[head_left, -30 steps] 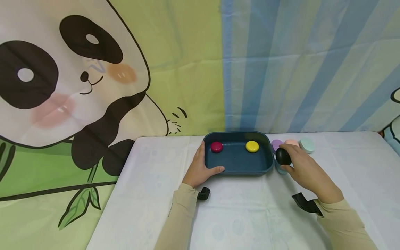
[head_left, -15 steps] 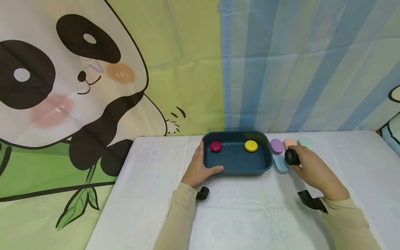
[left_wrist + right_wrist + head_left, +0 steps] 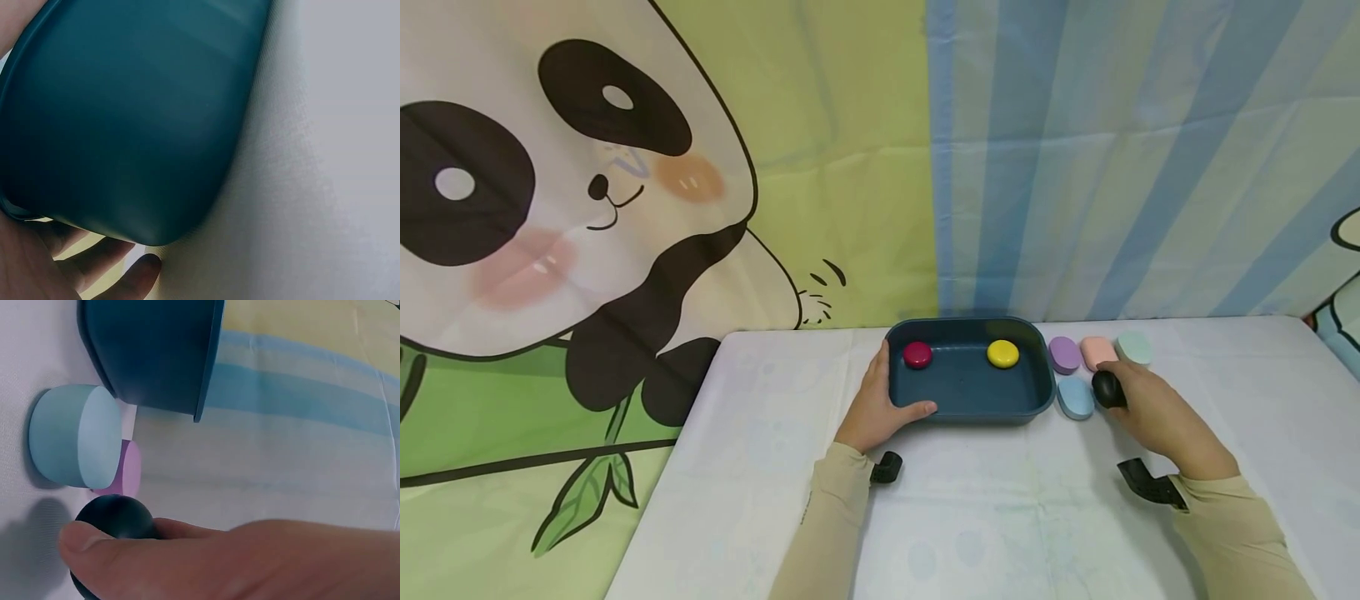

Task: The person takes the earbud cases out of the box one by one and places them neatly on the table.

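Observation:
My left hand [image 3: 880, 408] grips the front-left corner of a dark blue plastic bin [image 3: 966, 402], thumb along its front side and fingers along the left end. In the left wrist view the bin's wall [image 3: 137, 119] fills much of the picture, with fingers [image 3: 140, 275] curving around behind it. To the right of the bin, my right hand [image 3: 1153, 417] pinches a smooth black rounded piece [image 3: 1107, 389] between thumb and fingers. In the right wrist view the black piece [image 3: 112, 515] is partly covered by the thumb, its shadow falling on the white cloth beside a light blue oval block [image 3: 75, 436].
Inside the bin lie a red round piece [image 3: 917, 355] and a yellow one [image 3: 1003, 354]. Beyond the right hand stand a purple block [image 3: 1064, 355], a pink block [image 3: 1097, 352] and a mint block [image 3: 1132, 347]. A printed curtain [image 3: 1120, 167] hangs behind the table.
My right hand has shifted right with the black piece, away from the bin's edge, then slightly lower. The light blue block now shows fully. My left hand stays on the bin.

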### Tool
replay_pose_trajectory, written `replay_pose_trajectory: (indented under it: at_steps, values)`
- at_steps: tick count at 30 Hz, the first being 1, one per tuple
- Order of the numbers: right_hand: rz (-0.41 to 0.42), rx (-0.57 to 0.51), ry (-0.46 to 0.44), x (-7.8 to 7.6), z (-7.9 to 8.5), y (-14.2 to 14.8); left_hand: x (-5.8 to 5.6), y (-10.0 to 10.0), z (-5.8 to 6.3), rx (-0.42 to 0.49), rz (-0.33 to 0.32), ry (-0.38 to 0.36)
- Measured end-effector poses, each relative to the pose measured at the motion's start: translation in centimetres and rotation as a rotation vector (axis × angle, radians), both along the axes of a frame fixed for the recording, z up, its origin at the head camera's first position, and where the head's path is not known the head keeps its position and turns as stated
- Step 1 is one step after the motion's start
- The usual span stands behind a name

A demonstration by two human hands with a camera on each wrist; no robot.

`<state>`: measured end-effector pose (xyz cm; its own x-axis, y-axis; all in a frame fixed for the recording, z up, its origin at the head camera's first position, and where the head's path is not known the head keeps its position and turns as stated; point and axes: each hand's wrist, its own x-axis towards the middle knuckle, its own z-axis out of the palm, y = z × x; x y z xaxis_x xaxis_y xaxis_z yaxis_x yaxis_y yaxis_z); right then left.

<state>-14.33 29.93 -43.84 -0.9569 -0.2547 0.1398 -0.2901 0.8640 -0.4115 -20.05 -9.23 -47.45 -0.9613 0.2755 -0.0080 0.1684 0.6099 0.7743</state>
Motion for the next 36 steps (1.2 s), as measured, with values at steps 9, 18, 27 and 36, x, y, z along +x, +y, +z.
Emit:
replay_pose_trajectory:
  at_steps: [9,18,27,36]
  values:
    - [-0.019,0.019,-0.116,-0.2,-0.7,0.4,0.0,0.0,0.1,0.003,-0.006,0.004]
    - [-0.029,0.03,-0.14,-0.3,-0.8,0.5,0.0,0.0,0.2,0.007,-0.011,0.005]
    - [-0.043,0.019,-0.136,-0.3,-0.5,0.5,0.0,-0.1,0.1,0.008,-0.003,0.0]
    - [-0.057,0.003,-0.132,-0.2,0.4,0.1,-0.1,0.0,-0.1,0.015,-0.005,0.001]
